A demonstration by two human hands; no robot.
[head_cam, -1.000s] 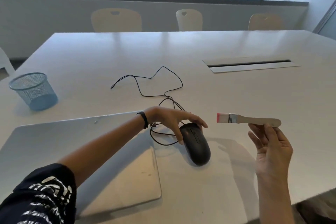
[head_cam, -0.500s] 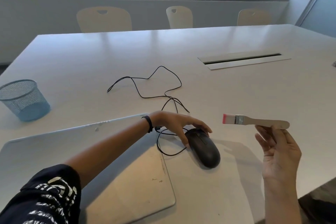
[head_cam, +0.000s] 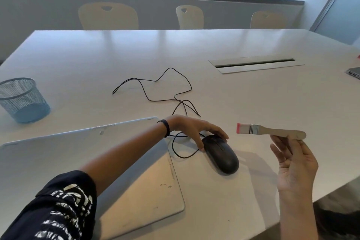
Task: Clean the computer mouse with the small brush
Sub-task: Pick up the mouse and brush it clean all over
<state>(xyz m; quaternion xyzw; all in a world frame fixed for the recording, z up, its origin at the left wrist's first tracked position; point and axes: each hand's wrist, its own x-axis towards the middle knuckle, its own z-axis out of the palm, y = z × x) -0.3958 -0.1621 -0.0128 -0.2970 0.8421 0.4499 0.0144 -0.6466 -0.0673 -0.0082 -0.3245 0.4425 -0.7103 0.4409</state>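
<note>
Black mouse (head_cam: 221, 155) flat on the white table (head_cam: 214, 48), just right of a closed silver laptop (head_cam: 136, 191), its narrow front end pointing away and left. Left hand (head_cam: 191, 129) resting over that front end, fingers (head_cam: 220, 132) spread across the top and the thumb down beside the left flank; a loose hold, not a tight grip. Dark band (head_cam: 165, 127) around the left wrist, forearm lying across the laptop lid, patterned black sleeve (head_cam: 58, 206) at the lower left. Thin black cable (head_cam: 155, 84) looping away from the mouse over the tabletop, one coil passing under the left hand.

Small brush (head_cam: 270, 131) held up in the air to the right of the mouse, well apart from it, lying level with pink-tipped bristles pointing left and the wooden handle to the right. Right hand (head_cam: 296, 163) palm up, pinching the handle end between thumb and fingertips, remaining fingers open.

Blue mesh cup (head_cam: 22, 99) standing at the far left. Long cable slot (head_cam: 255, 63) set in the table beyond the brush.
</note>
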